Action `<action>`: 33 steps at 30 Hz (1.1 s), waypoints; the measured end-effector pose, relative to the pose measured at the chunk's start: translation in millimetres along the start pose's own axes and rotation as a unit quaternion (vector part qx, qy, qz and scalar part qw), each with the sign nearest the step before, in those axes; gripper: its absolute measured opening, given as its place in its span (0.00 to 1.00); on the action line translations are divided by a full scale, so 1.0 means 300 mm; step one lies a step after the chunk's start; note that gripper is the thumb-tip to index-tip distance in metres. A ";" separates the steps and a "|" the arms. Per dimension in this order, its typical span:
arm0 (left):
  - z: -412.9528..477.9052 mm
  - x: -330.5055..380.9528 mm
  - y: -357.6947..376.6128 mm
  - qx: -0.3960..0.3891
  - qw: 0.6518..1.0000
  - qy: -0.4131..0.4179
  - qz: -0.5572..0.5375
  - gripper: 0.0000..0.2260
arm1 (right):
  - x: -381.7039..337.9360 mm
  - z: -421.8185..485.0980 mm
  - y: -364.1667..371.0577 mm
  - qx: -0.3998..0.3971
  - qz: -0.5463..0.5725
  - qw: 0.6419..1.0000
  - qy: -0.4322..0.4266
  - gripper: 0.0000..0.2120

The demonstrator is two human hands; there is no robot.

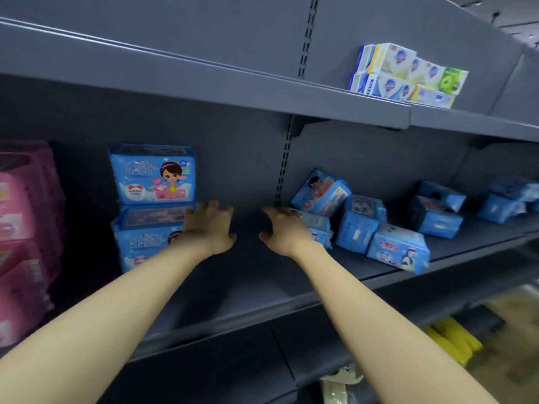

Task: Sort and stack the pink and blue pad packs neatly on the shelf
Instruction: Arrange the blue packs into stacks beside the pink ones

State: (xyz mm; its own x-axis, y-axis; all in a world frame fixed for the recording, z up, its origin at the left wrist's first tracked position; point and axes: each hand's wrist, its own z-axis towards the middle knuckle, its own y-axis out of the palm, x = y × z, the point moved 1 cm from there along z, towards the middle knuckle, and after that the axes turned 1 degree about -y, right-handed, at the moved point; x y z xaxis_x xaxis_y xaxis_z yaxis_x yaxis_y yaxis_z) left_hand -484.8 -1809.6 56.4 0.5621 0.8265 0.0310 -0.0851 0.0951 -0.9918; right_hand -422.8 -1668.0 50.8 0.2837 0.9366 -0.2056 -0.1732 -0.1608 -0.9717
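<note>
Two blue pad packs stand stacked upright at the left of the grey shelf (pixel 233 293), the upper pack (pixel 152 174) above the lower pack (pixel 140 243). A stack of pink packs (pixel 24 228) fills the far left. Several loose blue packs lie jumbled to the right, one tilted (pixel 320 191), one near the shelf's front edge (pixel 398 248). My left hand (pixel 208 225) is open with fingers spread, right beside the lower blue pack. My right hand (pixel 284 228) is open too, its fingers next to a blue pack (pixel 318 227) at the left end of the jumble.
More blue packs (pixel 437 212) (pixel 507 201) lie further right on the same shelf. White, blue and green boxes (pixel 408 75) sit on the shelf above. A slotted upright (pixel 284 164) splits the back panel. Yellow items (pixel 455 342) lie on a lower level.
</note>
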 end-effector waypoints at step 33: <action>0.298 0.913 0.064 -0.011 0.990 0.136 -0.017 0.28 | 0.895 -0.129 -0.226 0.027 -0.035 0.991 0.126 0.27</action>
State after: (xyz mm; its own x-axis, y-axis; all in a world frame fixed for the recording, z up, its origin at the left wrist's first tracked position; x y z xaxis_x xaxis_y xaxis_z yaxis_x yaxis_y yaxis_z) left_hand -406.0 -1531.8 57.0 0.7658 0.6422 0.0327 -0.0456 0.1049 -0.9934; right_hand -298.5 -1417.7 56.9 0.5215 0.8369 -0.1663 -0.1921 -0.0747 -0.9785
